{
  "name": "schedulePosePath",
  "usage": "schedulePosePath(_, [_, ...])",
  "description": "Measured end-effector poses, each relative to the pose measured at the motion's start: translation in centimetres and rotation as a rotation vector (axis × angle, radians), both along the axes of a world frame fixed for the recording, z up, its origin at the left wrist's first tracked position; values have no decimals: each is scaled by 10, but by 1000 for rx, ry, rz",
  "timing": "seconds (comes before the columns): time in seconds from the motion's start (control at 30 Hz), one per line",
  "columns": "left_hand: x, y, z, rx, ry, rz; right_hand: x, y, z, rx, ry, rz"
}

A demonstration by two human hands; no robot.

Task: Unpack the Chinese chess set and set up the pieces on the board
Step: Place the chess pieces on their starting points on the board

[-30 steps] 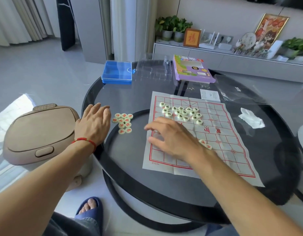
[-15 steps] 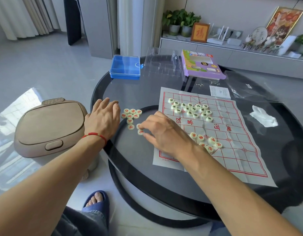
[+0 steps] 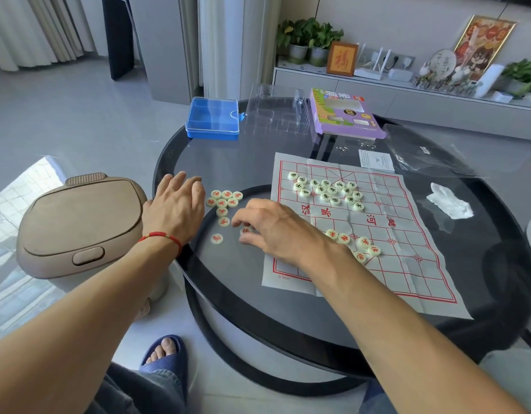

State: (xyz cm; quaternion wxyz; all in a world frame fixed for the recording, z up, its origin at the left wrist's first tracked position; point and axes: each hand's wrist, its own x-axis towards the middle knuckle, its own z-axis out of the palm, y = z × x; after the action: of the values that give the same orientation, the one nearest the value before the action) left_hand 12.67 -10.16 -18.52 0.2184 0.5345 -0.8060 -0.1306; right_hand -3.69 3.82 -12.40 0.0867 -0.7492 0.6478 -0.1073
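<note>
Broadly, a round dark glass table [image 3: 288, 309] carries a creased white paper board printed with red grid lines [image 3: 378, 264], lying right of centre. At the table's far edge sit a purple cardboard box [image 3: 345, 115], a clear plastic insert tray [image 3: 273, 112] and a blue plastic case with a clear lid [image 3: 212, 118]. The left hand [image 3: 174, 204] rests flat on the table's left rim, fingers straight and relaxed, its grip holding nothing. The right hand [image 3: 276, 228] reaches off the board's left edge, curled fingertips pinching a round cream piece with a red character [image 3: 245, 230]. Just beside the left hand lies a cluster of red-marked cream pieces [image 3: 224, 200]; green-marked cream pieces [image 3: 327, 189] crowd the board's far left; more red pieces [image 3: 363, 245] lie behind the right wrist.
</note>
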Motion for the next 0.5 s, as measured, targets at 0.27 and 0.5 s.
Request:
schedulePosePath(0.27, [0,-3,-3,7,-6,5,15,0,-1,-36,-27,65])
schedulePosePath(0.5, [0,-3,-2,5,2,4,28,-5,-7,-54,-63,105])
